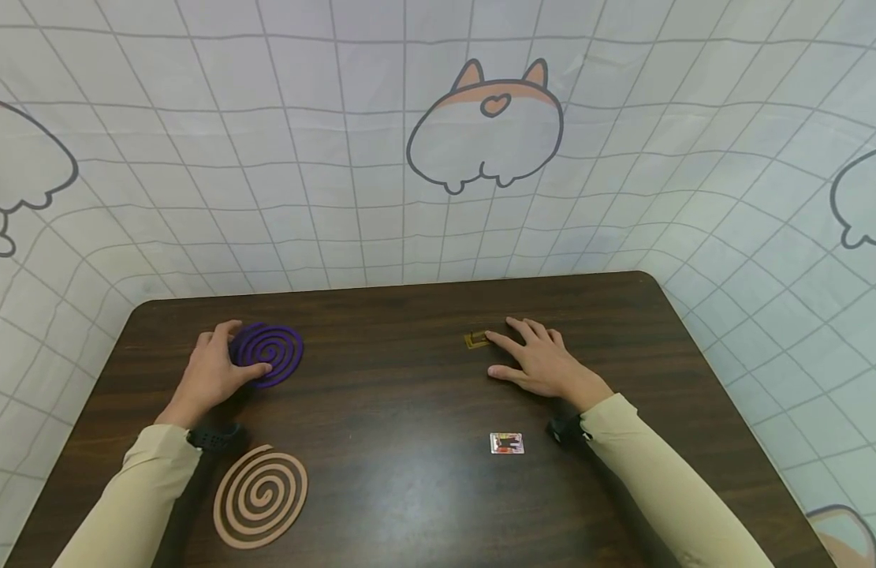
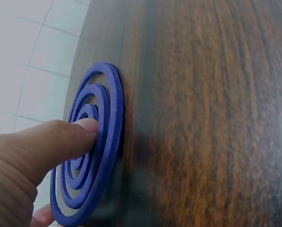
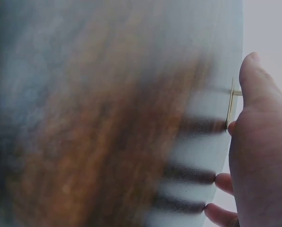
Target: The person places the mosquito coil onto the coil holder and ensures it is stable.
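A purple spiral coil, shaped like a mosquito coil, is at the table's far left. My left hand holds it by its left side. In the left wrist view the thumb lies across the coil's rings, and a fingertip shows at its lower edge. At the far right of the table, my right hand is spread, its index fingertip at a small gold metal piece. Seen edge-on in the right wrist view, the thin gold piece has a prong sticking up; the other fingertips rest on the table.
A tan spiral coil lies at the near left of the table. Right of the middle is a small printed card or flat box. A grid-patterned curtain closes off the table's far side and both ends.
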Demonstrator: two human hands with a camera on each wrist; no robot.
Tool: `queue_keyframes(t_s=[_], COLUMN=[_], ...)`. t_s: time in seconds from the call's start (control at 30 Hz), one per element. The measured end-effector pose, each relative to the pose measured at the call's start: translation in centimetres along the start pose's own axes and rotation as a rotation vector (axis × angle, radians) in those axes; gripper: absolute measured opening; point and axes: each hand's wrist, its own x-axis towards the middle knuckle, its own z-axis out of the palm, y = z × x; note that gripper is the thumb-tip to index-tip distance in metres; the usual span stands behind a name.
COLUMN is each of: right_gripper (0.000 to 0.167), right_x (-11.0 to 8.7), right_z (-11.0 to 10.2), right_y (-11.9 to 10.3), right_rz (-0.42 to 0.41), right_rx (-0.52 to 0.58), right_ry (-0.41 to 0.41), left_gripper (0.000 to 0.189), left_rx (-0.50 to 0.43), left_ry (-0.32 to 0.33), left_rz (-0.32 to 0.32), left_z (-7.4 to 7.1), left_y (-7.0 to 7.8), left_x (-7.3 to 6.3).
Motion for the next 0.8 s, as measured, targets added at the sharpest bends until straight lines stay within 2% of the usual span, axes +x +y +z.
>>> queue_keyframes(t_s=[0.4,0.67,0.8], right_gripper=[0.072,0.072,0.073], right_x=[-0.09,-0.12,-0.19], right_z=[0.11,0.04,0.03], right_y=[-0.23,-0.22,-0.26], right_rz=[-0.005,-0.002,-0.001], right_rx=[0.006,0.006,0.007], right_ry=[0.009,0.000,0.000], left_gripper=[0.106,0.111,0.110], left_rx=[-0.094,-0.177,-0.206], left_ry=[0.030,-0.033,-0.052], left_rz=[-0.005,-0.088,-0.105], left_z=[-0.23,-0.55,-0.65], left_y=[0.37,0.54,0.52], left_x=[0.02,0.13,0.07])
